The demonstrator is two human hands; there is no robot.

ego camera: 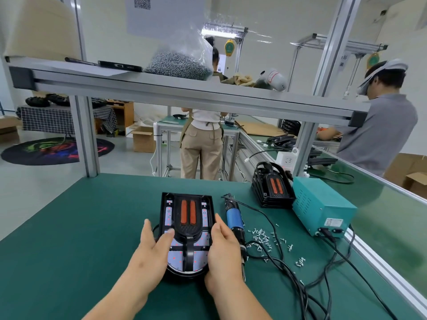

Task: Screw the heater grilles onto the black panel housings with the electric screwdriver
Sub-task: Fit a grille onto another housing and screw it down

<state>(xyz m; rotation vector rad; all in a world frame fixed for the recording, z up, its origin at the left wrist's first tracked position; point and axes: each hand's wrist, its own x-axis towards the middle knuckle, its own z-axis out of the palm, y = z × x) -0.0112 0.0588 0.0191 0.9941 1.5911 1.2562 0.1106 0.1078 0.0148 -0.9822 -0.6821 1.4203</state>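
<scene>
A black panel housing [208, 204] lies flat on the green bench in front of me. In it sits a black heater grille [188, 229] with two orange bars. My left hand [152, 248] rests on the housing's left side, fingers straight on the panel. My right hand [223, 243] lies along its right edge, fingers extended. The blue electric screwdriver [234, 219] lies on the mat just right of my right hand, held by neither hand. Loose screws [265, 237] are scattered to its right.
A stack of finished housings [272, 188] stands at the back right beside a teal power supply box [323, 206]. Black cables [300, 273] trail across the right of the bench. An overhead shelf [184, 88] carries a bag of screws [180, 63]. Two people work beyond.
</scene>
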